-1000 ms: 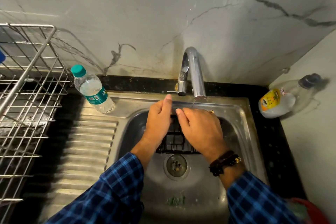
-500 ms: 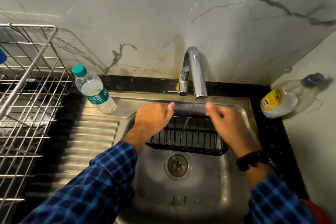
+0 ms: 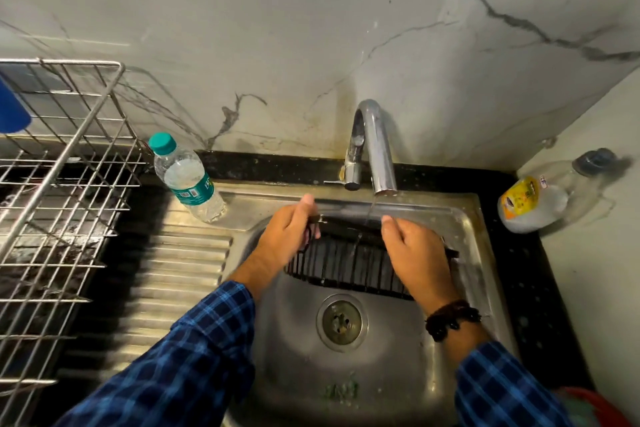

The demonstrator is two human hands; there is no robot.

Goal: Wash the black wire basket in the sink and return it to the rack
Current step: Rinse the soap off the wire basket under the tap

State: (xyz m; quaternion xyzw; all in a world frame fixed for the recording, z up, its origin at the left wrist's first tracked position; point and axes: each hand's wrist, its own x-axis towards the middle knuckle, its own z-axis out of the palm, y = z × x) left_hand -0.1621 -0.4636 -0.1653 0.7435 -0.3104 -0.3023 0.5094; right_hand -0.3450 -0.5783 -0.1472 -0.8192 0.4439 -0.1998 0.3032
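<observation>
Rinse step: best to hold steady w/ L, turning black wire basket [image 3: 349, 263] so thin tap stream [image 3: 369, 215] hits every wire. Basket is in steel sink [image 3: 346, 374], far side. L hand [image 3: 287, 236] grips its left end. R hand [image 3: 415, 250] lies over right part, grip unclear. Wires thin, close-set, wet.

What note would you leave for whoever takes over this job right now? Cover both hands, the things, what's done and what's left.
Left hand grips the black wire basket at its left end; right hand grips its right part.
Basket is held in the sink under a thin stream from the tap.
Done: basket in sink, rinsing under way.
Left: finish washing, turn off tap, return basket to the rack.
</observation>
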